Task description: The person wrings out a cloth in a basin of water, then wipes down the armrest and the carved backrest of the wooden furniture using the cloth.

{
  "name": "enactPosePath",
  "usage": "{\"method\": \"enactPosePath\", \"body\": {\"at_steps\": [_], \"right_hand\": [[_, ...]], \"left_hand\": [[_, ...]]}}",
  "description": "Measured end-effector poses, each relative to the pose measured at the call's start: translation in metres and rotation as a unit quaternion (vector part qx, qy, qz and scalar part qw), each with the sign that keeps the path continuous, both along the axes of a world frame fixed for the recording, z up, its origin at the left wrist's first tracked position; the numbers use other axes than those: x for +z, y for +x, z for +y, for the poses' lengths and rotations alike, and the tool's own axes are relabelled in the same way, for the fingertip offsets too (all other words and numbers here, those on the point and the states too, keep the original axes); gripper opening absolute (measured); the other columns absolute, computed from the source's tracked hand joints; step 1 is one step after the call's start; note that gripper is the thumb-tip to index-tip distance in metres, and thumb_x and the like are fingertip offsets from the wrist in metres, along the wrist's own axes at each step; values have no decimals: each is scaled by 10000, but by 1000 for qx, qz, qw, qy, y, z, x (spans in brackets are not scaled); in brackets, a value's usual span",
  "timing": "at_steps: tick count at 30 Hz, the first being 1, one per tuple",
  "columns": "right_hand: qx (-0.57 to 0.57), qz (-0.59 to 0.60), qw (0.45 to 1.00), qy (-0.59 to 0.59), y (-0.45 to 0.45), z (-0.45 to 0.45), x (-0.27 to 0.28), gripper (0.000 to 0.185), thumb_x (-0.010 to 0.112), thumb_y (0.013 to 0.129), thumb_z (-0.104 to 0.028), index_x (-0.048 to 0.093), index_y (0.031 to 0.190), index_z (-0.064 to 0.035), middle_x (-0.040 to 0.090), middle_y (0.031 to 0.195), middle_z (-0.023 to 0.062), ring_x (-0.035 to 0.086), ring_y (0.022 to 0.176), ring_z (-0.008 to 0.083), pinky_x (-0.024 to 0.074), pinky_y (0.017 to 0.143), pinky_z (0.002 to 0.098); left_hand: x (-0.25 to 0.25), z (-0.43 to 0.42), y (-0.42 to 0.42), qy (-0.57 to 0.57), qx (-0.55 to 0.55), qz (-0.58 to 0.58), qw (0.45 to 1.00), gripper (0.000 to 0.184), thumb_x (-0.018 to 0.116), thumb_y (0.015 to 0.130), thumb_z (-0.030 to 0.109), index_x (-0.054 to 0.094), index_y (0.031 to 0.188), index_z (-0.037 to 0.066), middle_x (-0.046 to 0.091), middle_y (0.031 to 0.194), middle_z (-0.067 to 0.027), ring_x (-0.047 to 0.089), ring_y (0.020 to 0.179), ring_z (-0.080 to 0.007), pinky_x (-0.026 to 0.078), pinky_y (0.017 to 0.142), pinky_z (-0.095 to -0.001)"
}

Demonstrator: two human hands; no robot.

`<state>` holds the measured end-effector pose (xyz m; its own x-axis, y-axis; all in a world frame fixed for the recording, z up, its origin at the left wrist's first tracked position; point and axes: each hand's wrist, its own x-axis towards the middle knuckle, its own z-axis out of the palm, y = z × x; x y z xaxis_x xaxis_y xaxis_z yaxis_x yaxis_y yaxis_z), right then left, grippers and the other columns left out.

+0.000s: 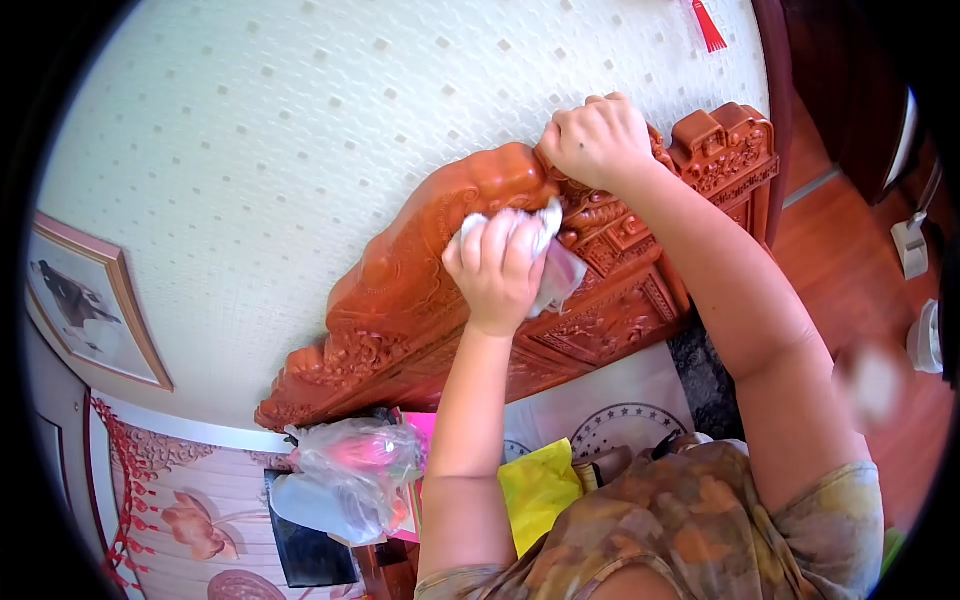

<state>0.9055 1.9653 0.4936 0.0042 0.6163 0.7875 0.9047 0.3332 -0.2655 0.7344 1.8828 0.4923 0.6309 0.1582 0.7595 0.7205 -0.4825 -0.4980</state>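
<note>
A carved reddish-brown wooden furniture back (pixel 400 270), like a headboard, stands against the wall. My left hand (pixel 492 262) is closed around a crumpled white cloth (pixel 552 285) and presses it to the wood just below the top rail. Loose ends of the cloth stick out past my fingers. Higher up and to the right, my right hand (pixel 598 140) is curled over the top edge of the carved back; its fingertips are hidden behind the rail.
A clear plastic bag (pixel 365 455), a yellow bag (pixel 540 490) and white sheeting with a star-ring print (pixel 625 400) lie below the carving. A framed picture (pixel 95 300) and a red tassel (pixel 710 28) hang nearby. A dustpan (pixel 910 245) is on the wooden floor at right.
</note>
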Motion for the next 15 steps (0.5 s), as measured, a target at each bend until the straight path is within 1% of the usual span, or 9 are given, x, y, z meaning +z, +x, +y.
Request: {"method": "enactPosePath", "body": {"at_steps": [3, 6, 7, 8, 9, 11, 12, 13, 15], "right_hand": [[6, 1, 1000, -31, 1, -3, 3, 338, 408, 758, -248, 585, 507, -107, 584, 533, 76, 587, 549, 225, 412, 556, 347], [24, -14, 998, -56, 3, -8, 9, 325, 409, 759, -244, 593, 531, -105, 591, 553, 78, 589, 557, 226, 411, 562, 351], [27, -18, 998, -60, 3, -7, 6, 325, 409, 759, -244, 593, 531, -105, 591, 553, 78, 589, 557, 226, 411, 562, 351], [20, -28, 999, -35, 3, -5, 2, 324, 405, 761, -243, 596, 541, -104, 594, 559, 80, 591, 561, 226, 413, 568, 353], [12, -37, 999, -5, 3, -3, 1, 323, 400, 764, -242, 599, 550, -103, 596, 565, 81, 592, 564, 226, 414, 574, 355], [6, -38, 999, -11, 2, -4, 3, 302, 411, 756, -239, 589, 554, -104, 587, 550, 81, 587, 560, 226, 419, 572, 352], [-5, -32, 999, -20, 2, -4, 4, 281, 421, 749, -236, 580, 558, -104, 578, 534, 81, 583, 557, 226, 425, 569, 349], [5, -27, 999, -32, 2, -4, 4, 326, 389, 766, -233, 601, 557, -100, 595, 563, 78, 593, 565, 229, 414, 571, 365], [-4, -27, 999, -37, 3, -4, 6, 300, 405, 756, -231, 590, 556, -103, 590, 554, 78, 591, 563, 223, 422, 570, 356]], "left_hand": [[15, 8, 26, 8, -5, -26, 1000, 168, 576, 770, 264, 571, 894, 151, 545, 905, 4, 479, 873, -175, 298, 742, -327], [9, 17, 37, 47, 30, -58, 997, 167, 575, 767, 283, 570, 884, 164, 544, 890, 20, 479, 858, -171, 297, 728, -325], [1, 22, 39, 60, 27, -63, 996, 165, 583, 751, 292, 564, 877, 187, 533, 849, 38, 471, 830, -159, 293, 712, -323], [-6, 19, 36, 57, 35, -69, 995, 165, 583, 751, 292, 564, 877, 187, 533, 849, 38, 471, 830, -159, 293, 712, -323], [-10, 19, 34, 58, 38, -26, 997, 160, 569, 744, 275, 552, 885, 202, 516, 853, 39, 461, 834, -150, 292, 708, -326], [-25, 18, 22, 51, 47, 54, 996, 189, 568, 709, 251, 540, 893, 219, 490, 867, 48, 451, 836, -135, 292, 691, -331], [-34, 16, 17, 57, 42, 61, 996, 194, 559, 708, 245, 535, 899, 216, 483, 864, 51, 450, 835, -134, 294, 680, -332], [-43, 12, 8, 33, 49, 76, 995, 203, 559, 703, 248, 534, 901, 212, 483, 860, 49, 450, 831, -131, 295, 682, -330], [-52, 4, -6, 12, 53, 94, 994, 211, 559, 698, 252, 534, 903, 208, 482, 856, 47, 449, 827, -128, 296, 684, -329]]}}
